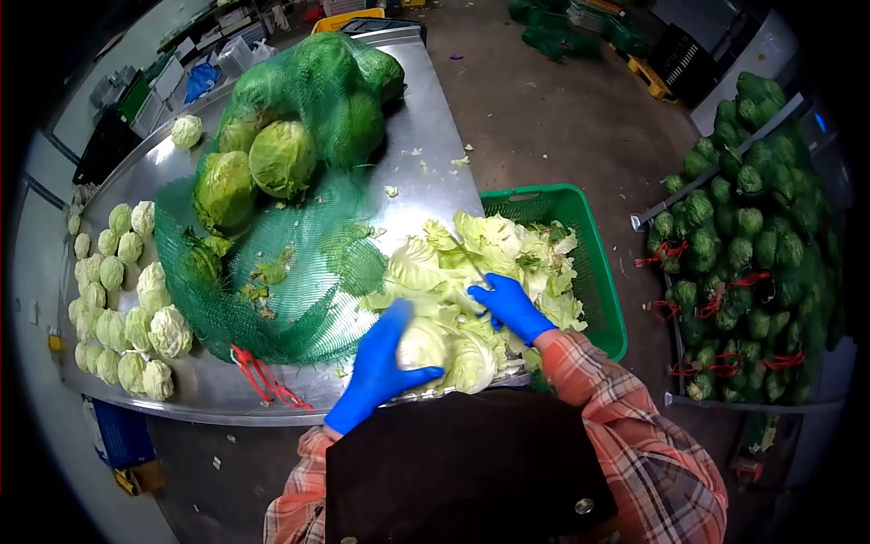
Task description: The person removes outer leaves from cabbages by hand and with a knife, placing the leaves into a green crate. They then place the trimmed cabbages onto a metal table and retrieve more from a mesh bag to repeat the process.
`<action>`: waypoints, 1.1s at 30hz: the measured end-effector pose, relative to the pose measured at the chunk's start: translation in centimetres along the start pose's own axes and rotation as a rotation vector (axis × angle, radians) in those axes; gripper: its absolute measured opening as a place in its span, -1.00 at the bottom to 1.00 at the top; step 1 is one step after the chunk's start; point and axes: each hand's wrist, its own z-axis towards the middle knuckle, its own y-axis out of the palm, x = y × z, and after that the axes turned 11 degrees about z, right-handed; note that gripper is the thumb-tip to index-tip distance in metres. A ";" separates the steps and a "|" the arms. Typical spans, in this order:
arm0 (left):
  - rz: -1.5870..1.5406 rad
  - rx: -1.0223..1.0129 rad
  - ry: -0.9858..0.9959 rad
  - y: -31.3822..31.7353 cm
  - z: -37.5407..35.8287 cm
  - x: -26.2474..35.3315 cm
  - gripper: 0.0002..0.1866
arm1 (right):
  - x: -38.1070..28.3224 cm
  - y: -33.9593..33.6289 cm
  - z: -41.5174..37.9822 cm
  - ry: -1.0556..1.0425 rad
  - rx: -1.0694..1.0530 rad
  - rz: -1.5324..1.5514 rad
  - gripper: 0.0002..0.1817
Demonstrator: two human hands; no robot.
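Both gloved hands work low in the frame: our left hand cups a dense, slippery cabbage around its crown, our right hand closes on a knife.

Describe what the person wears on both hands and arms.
Both hands wear bright blue, smooth, close-fitting gloves: the left hand and the right hand. Both arms are in long sleeves of orange-red plaid with pale and dark lines, left sleeve and right sleeve. The cuffs meet the gloves at the wrists. A dark apron with a metal snap covers the front.
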 end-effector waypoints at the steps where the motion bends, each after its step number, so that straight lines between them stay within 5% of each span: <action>1: -0.090 0.003 -0.084 -0.5 -1.3 -1.0 0.12 | -0.8 -0.7 -0.5 0.030 -0.023 -0.007 -0.57; 2: -0.178 0.003 -0.169 -1.1 -2.4 -1.6 0.12 | -1.5 -0.8 -1.1 0.062 -0.048 -0.009 -0.58; 4: 0.127 0.012 -0.215 -2.2 -3.2 -0.7 0.17 | -3.8 0.4 -3.0 -0.056 0.082 -0.197 -0.36; 6: 0.215 0.083 -0.330 -0.6 -3.5 0.8 0.22 | -1.8 2.6 -2.2 -0.484 0.094 -0.381 -0.22; 8: 0.190 0.144 -0.378 0.4 -3.2 0.8 0.25 | -3.8 6.8 -4.3 -0.479 -0.126 -0.134 -0.19; 10: 0.154 0.163 -0.381 0.8 -3.1 1.1 0.25 | -2.7 9.6 -2.9 -0.431 -0.321 -0.219 -0.17; 11: 0.243 0.151 -0.299 0.9 -3.4 0.9 0.24 | -2.5 10.1 -1.7 -0.385 -0.388 -0.317 -0.30; 12: 0.213 0.149 -0.278 0.8 -3.9 0.4 0.23 | -2.8 9.8 -0.4 -0.148 -0.511 -0.102 -0.45; 14: 0.161 0.153 -0.241 0.3 -5.1 -1.0 0.22 | -0.4 10.1 2.5 -0.432 -0.206 -0.455 -0.57; 15: 0.130 0.164 -0.227 0.0 -5.6 -1.1 0.18 | 1.4 9.7 3.6 -0.365 -0.199 -0.401 -0.57; 16: 0.034 0.146 -0.251 -0.3 -5.8 -1.4 0.16 | 0.9 9.0 3.4 -0.303 -0.191 -0.350 -0.57; 17: -0.064 0.132 -0.274 -0.6 -6.0 -1.8 0.15 | 0.4 8.6 2.8 -0.013 -0.197 -0.108 -0.60; 20: -0.685 0.081 -0.501 -1.3 -5.8 -1.3 -0.09 | 2.2 6.6 4.2 0.021 -0.058 0.147 -0.57; 24: -1.106 0.169 -0.521 1.0 -4.8 -1.1 -0.31 | 2.9 -0.9 5.0 -0.005 0.083 0.201 -0.60; 26: -1.353 0.201 -0.477 2.5 -3.9 -1.0 -0.33 | 1.6 -5.2 3.9 0.068 0.129 0.093 -0.27; 29: -1.307 0.226 -0.482 3.3 -2.1 -0.3 -0.34 | 1.6 -9.0 1.8 -0.232 0.397 -0.439 0.18; 33: -1.232 0.211 -0.632 4.4 0.0 -0.8 -0.30 | -1.0 -2.4 -3.1 -0.525 0.024 -0.302 0.16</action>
